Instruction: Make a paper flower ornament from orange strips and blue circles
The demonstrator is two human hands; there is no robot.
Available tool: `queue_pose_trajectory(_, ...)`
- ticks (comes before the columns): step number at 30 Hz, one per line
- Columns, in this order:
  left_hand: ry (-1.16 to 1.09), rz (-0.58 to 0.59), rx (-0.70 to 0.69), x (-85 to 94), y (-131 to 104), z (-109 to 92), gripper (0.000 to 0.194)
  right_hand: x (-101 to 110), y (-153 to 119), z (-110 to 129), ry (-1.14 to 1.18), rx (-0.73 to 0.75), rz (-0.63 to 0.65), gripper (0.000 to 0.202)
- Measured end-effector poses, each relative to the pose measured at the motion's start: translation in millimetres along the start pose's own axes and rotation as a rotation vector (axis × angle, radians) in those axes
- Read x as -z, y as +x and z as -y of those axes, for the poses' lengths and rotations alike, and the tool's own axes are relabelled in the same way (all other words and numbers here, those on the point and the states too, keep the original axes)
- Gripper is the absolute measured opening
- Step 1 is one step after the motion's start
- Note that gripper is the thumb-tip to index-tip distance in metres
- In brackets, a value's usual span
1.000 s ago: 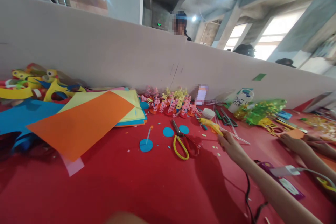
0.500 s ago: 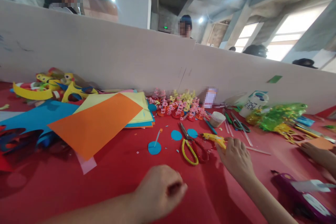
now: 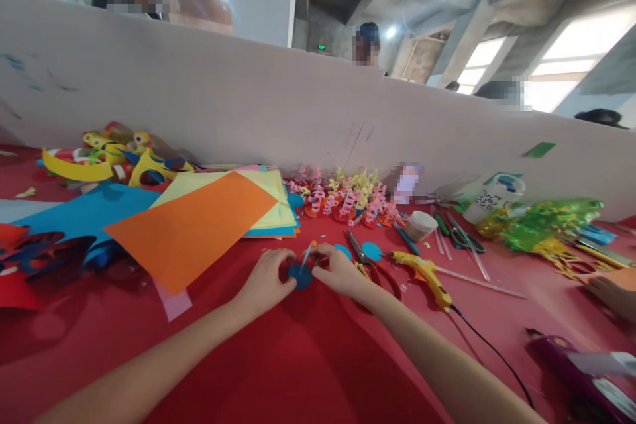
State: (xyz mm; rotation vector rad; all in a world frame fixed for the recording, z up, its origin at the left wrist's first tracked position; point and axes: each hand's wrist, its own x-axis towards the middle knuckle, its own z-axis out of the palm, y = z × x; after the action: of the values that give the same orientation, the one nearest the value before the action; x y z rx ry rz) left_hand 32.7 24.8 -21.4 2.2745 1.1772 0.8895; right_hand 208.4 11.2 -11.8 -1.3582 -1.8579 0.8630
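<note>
Blue disc lies flat on the red table, near centre, with a thin stick rising tilted from it. Left hand presses fingertips on the disc's left edge, fingers curled loosely, nothing enclosed. Right hand sits on the right edge, thumb and forefinger closing toward the base of the stick; whether they actually pinch it cannot be told, the contact is too small to resolve.

Step in hand, as judged: seating or steadying the stick on the disc, both hands bracing it. Next move likely calls for keeping the disc pinned flat while the stick is set upright; light pressure only, since the paper would buckle.

Just beyond the right hand: two more blue discs, one partly hidden by the fingers. Scissors with a yellow handle lie touching the right wrist area. Glue gun, one, yellow, lies to the right with its black cord trailing toward the near edge.

Farther back: a cluster of curled paper pieces against the partition, too many and too blurred to count. One orange sheet lies on top of a stack of yellow and blue sheets, left of the hands. One white bottle at right, near green foil.

Another person's hand rests at the far right edge.
</note>
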Motion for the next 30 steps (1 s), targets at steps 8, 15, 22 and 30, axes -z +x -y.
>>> queue_pose_trajectory(8, 0.077, 0.015, -0.04, -2.0, -3, 3, 0.021, 24, 46, -6, -0.055, -0.226, 0.298, 0.02)
queue_pose_trajectory(15, 0.068, 0.025, -0.049, -0.6, -5, 2, 0.024, 31, 27, -5, 0.009, -0.288, 0.304, 0.019)
queue_pose_trajectory(22, 0.058, 0.019, -0.053, 0.2, -3, 0, 0.022, 47, -37, -9, 0.172, -0.256, 0.234, 0.016)
queue_pose_trajectory(30, 0.024, 0.013, -0.031, 1.4, -3, 2, 0.024, 2, -13, -4, 0.106, 0.033, -0.009, 0.015)
